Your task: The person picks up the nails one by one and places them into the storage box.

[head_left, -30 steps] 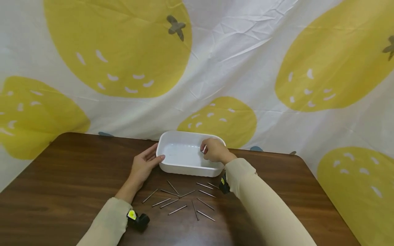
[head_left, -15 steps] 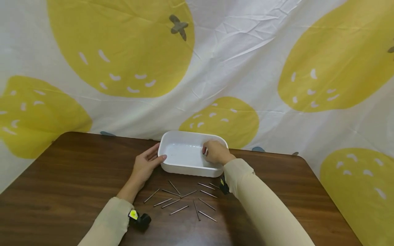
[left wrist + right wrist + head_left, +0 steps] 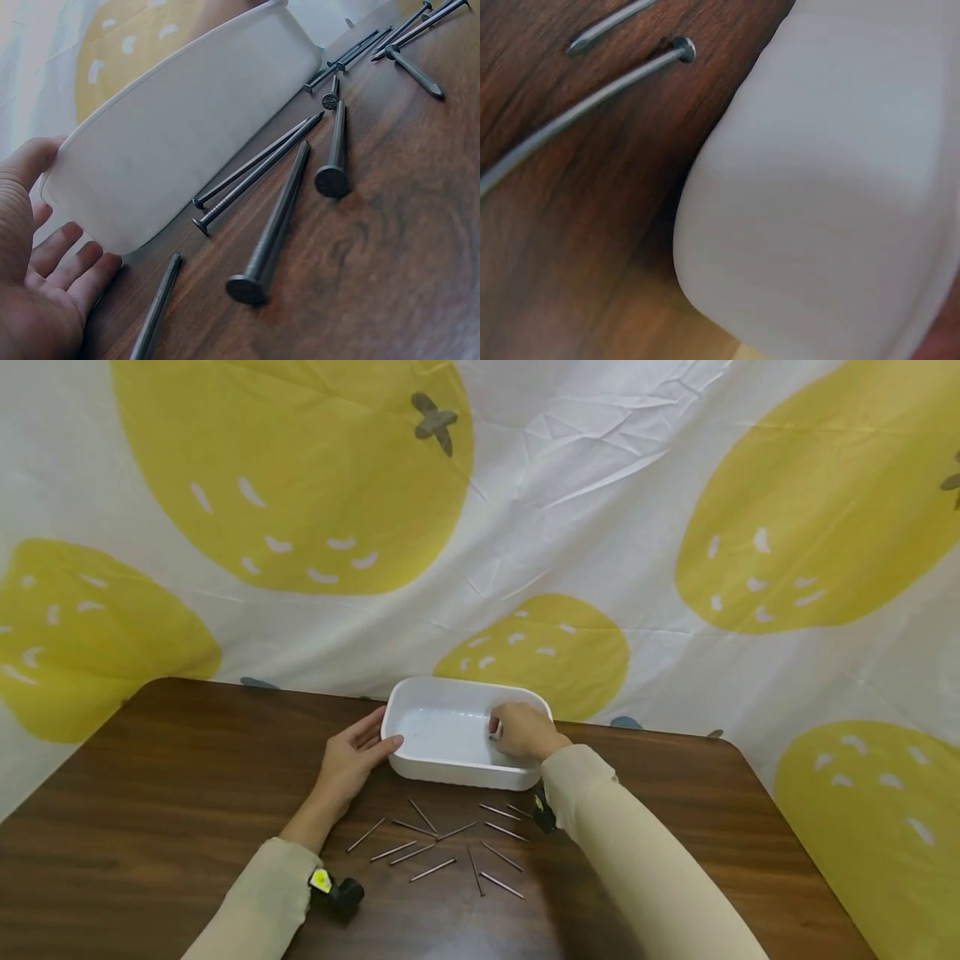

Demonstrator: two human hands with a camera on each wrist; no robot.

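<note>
A white plastic container (image 3: 442,772) stands at the back of the wooden table. My left hand (image 3: 349,766) grips its left end, thumb (image 3: 34,161) at the rim and fingers spread along the outside. My right hand (image 3: 522,731) reaches down inside the right half, fingers curled. A small dark tip, seemingly of a nail (image 3: 493,737), shows at its fingertips; the rest is hidden by the hand. Several loose steel nails (image 3: 432,870) lie in front of the container. In the right wrist view the container's outer wall (image 3: 810,187) covers most of the frame and hides the fingers.
The nails lie scattered at different angles, some touching or crossing, with a nail (image 3: 262,232) close to my left hand. Behind the table (image 3: 225,752) hangs a white cloth (image 3: 570,527) printed with yellow fruit, near the container's back edge.
My right hand dips slightly lower inside the container. My left hand keeps its hold at the left end, and the loose nails lie as before; the view shifts slightly.
</note>
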